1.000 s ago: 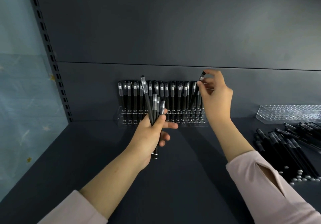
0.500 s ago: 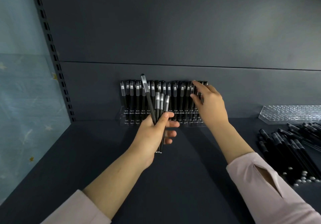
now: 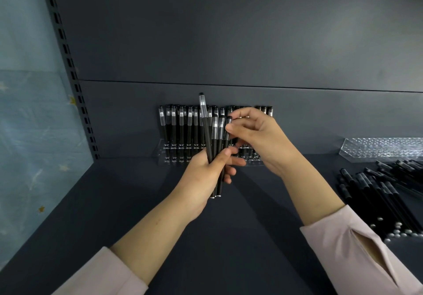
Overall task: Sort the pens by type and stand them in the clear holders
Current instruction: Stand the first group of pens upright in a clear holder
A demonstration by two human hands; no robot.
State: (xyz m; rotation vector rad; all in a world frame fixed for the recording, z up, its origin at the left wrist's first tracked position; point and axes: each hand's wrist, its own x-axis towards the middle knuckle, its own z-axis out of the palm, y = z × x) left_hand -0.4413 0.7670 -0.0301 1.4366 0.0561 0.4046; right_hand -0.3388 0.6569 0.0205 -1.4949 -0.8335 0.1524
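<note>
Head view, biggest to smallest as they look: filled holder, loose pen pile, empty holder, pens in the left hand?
1. Filled holder and loose pen pile, about alike; the pile is cropped.
2. Pens in the left hand and empty holder, too close to rank.

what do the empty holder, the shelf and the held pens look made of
Empty holder: likely clear acrylic or similar plastic; see-through, glinting edges. Shelf: probably painted metal; even matte dark grey, slotted upright beside it. Held pens: seemingly plastic; matte black barrels, translucent caps.
</note>
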